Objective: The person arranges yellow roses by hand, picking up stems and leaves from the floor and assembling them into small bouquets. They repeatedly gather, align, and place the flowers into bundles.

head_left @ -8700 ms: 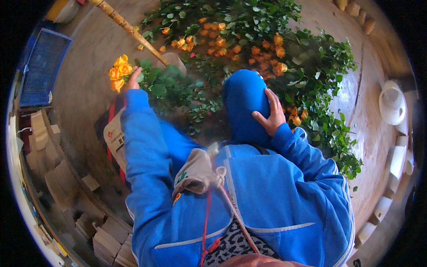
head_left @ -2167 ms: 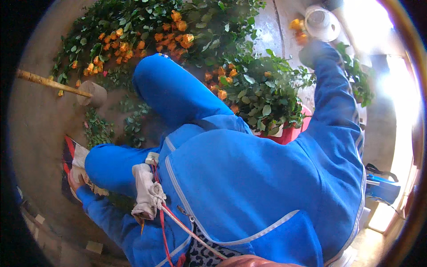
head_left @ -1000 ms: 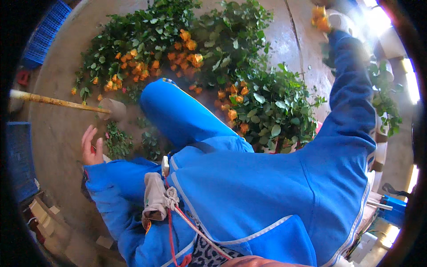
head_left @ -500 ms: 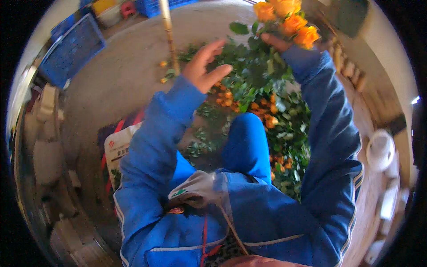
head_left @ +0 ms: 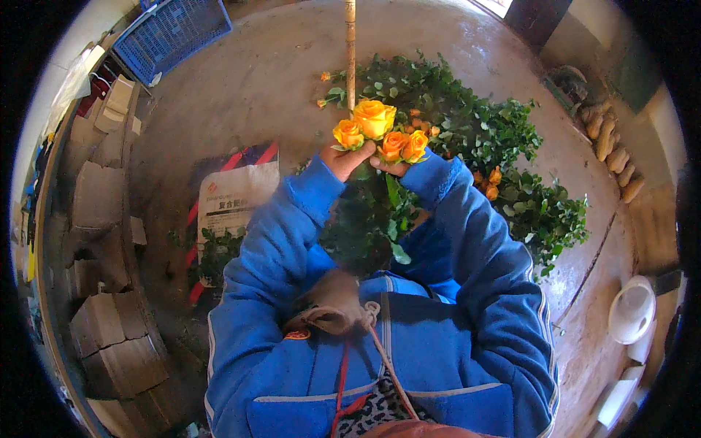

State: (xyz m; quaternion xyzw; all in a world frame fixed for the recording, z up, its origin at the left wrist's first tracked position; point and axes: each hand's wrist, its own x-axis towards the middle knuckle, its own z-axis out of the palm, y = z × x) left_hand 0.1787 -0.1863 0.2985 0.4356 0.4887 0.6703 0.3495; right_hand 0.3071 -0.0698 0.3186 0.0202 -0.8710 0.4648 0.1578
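Observation:
A bunch of orange-yellow roses point(head_left: 380, 133) with leafy green stems point(head_left: 391, 212) is held upright in front of me. My left hand point(head_left: 343, 160) grips the stems just below the blooms on the left side. Beside it my right hand point(head_left: 391, 166) closes on the same bunch from the right. Both arms wear blue sleeves, and the stems hang down between them over my blue-trousered knee point(head_left: 423, 248).
More cut roses with green foliage point(head_left: 511, 168) lie heaped on the concrete floor ahead. A wooden pole point(head_left: 350, 51) stands behind the bunch. A printed sack point(head_left: 234, 197) lies on the left, stacked cardboard point(head_left: 109, 321) and a blue crate point(head_left: 175, 29) beyond it, a white bucket point(head_left: 631, 310) right.
My right hand has brought the roses down from high up to the middle, and my left hand, open before, has closed on the stems. The view has swung toward the flower heap.

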